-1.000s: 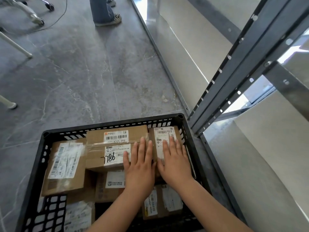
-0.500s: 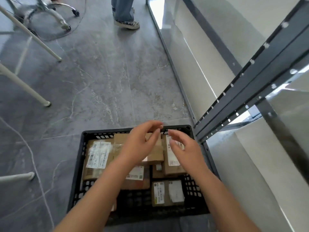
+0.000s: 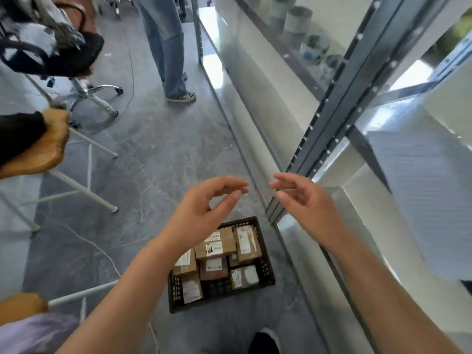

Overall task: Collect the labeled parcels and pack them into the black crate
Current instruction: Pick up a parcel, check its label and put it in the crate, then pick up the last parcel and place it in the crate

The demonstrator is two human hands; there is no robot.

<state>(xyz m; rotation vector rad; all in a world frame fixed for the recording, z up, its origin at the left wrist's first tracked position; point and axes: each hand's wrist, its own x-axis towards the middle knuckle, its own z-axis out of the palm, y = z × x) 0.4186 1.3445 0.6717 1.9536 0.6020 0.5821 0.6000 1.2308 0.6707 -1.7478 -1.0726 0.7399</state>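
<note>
Starting at the left edge, a wooden stool is cut off by the frame, and the dark item on its seat cannot be identified. Motion blur softens the office chair behind it. A second person's legs are visible from the thigh down only.

The left hand is raised in front of the camera, empty, with fingers loosely curved and gripping nothing. Its wrist and forearm hide the far left corner of the black crate.

The crate stands on the grey floor, below and between the two forearms, just beside the foot of the metal rack. It contains brown cardboard parcels packed side by side, each bearing a white label. One label shows handwritten digits; the printed text is too small to read. A strip of bare lattice floor shows along the near side.

The right hand is also raised and empty, with relaxed fingers pointing toward the left hand, the fingertips apart. The rack shelves at right are blurred and overexposed.
</note>
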